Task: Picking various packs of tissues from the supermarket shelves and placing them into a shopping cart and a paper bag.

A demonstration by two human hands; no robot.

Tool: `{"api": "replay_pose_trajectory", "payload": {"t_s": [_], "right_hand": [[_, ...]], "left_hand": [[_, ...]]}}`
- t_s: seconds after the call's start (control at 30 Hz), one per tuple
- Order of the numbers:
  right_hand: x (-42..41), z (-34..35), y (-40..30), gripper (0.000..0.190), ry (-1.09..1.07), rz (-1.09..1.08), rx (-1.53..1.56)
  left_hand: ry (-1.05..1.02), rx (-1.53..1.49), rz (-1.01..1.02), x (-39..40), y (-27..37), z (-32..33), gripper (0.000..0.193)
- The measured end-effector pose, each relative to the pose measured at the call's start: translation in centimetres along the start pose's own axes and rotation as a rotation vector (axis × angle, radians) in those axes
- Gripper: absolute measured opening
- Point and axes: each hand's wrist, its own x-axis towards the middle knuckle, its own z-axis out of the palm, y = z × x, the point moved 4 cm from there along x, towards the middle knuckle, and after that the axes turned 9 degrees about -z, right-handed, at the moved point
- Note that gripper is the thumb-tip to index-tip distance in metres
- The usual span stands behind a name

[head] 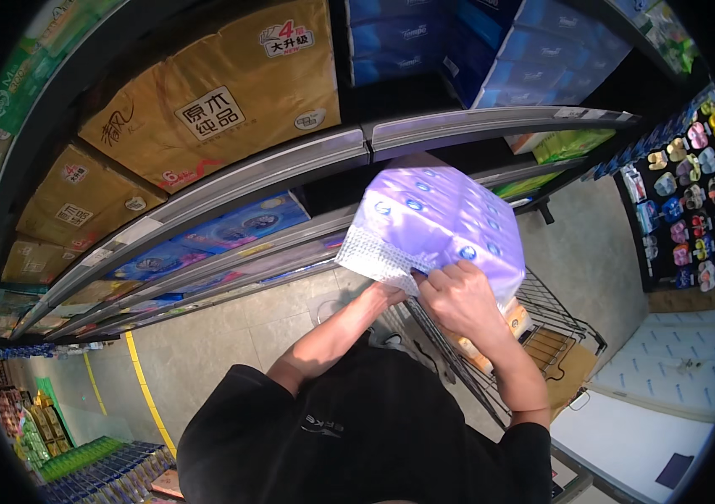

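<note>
A large purple plastic-wrapped multipack (pixel 452 205), apparently of tissues, is held up in front of me with both hands. A white patterned plastic flap (pixel 375 255) extends from its near end. My right hand (pixel 461 299) is closed in a fist on the near edge of the wrapping, beside a small dark-blue bit at the fingers. My left hand (pixel 393 292) grips the lower edge of the flap, and its fingers are partly hidden by the plastic. Below the pack to the right stands a wire shopping cart (pixel 556 299), partly covered by the pack and my right arm.
Store shelves (pixel 307 154) hold gold tissue packs (pixel 250 94), blue tissue packs (pixel 540 60) and lower blue packs (pixel 244 227). Orange packs (pixel 518 321) and a brown cardboard piece (pixel 575 375) lie in the cart. A slipper display (pixel 688 189) and a white chest-like unit (pixel 635 416) stand right.
</note>
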Motion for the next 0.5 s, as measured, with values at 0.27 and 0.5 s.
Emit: {"api": "replay_pose_trajectory", "payload": {"t_s": [0.27,0.5], "right_hand": [[4.3,0.7,2.8,0.009,0.191,0.049,-0.022],[6.8,4.3,8.3,0.016,0.435,0.148,0.145]], "left_hand": [[0.073,-0.159,0.319,-1.7,6.7,-2.6,0.031],[0.160,-0.250,0.496,-0.8,11.5,-1.3,0.023]]}}
